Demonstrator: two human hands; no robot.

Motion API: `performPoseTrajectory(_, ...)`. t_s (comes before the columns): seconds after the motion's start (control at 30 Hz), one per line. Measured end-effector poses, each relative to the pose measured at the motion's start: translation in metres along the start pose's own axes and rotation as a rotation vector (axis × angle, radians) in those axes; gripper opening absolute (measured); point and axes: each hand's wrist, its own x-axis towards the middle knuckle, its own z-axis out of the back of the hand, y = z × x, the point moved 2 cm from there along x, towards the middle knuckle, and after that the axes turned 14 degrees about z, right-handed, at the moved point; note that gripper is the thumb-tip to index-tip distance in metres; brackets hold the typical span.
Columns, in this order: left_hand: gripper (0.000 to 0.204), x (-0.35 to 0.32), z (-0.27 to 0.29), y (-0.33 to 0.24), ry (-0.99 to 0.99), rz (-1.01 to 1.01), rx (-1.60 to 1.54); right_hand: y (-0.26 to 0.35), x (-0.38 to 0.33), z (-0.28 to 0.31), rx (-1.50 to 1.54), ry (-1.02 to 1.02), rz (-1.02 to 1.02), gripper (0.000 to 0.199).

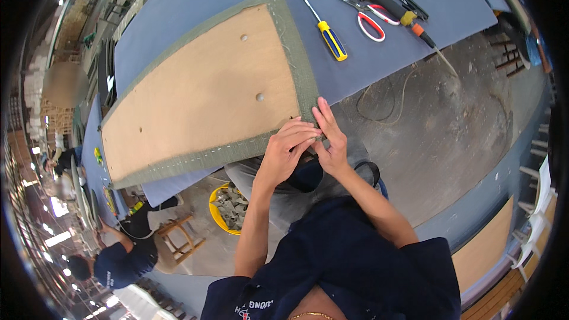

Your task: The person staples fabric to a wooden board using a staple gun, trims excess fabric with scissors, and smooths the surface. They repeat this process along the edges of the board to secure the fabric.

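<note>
A large plywood panel (201, 83) lies on the table, with grey-green fabric (290, 47) folded over its edges and a line of staples along the near side. At the panel's near right corner, my left hand (288, 147) and my right hand (333, 145) meet. Both hands have their fingers pressed together on the folded fabric there. The fingertips cover the corner, so the fold under them is partly hidden. Beyond the panel lie a yellow and blue screwdriver (332, 40), red and white handled cutters (370, 24) and a yellow and black staple gun (388, 1).
The blue-covered table (344, 77) ends just right of my hands. A hose (444, 62) runs from the staple gun over its edge. Below, a yellow basin (218, 219) holds fabric scraps. Further left, another person (121, 258) works near a wooden stool (181, 240).
</note>
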Motion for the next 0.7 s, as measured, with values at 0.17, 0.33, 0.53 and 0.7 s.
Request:
performPoseTrajectory(0.17,0.014,-0.007,-0.001,0.000,-0.035,0.065,0.028,-0.026,0.036,0.092,-0.162,0.145,0.125,0.075)
performPoseTrajectory(0.33,0.013,-0.006,-0.005,-0.003,-0.037,0.118,0.011,-0.137,0.159,0.196,-1.009,-0.061,0.239,0.069)
performPoseTrajectory(0.53,0.012,-0.008,-0.007,-0.004,-0.107,0.114,-0.007,-0.219,0.212,0.205,-1.151,0.260,0.021,0.059)
performPoseTrajectory(0.7,0.012,-0.008,-0.008,-0.006,-0.125,0.093,-0.053,-0.257,0.237,0.241,-0.857,0.407,-0.047,0.057)
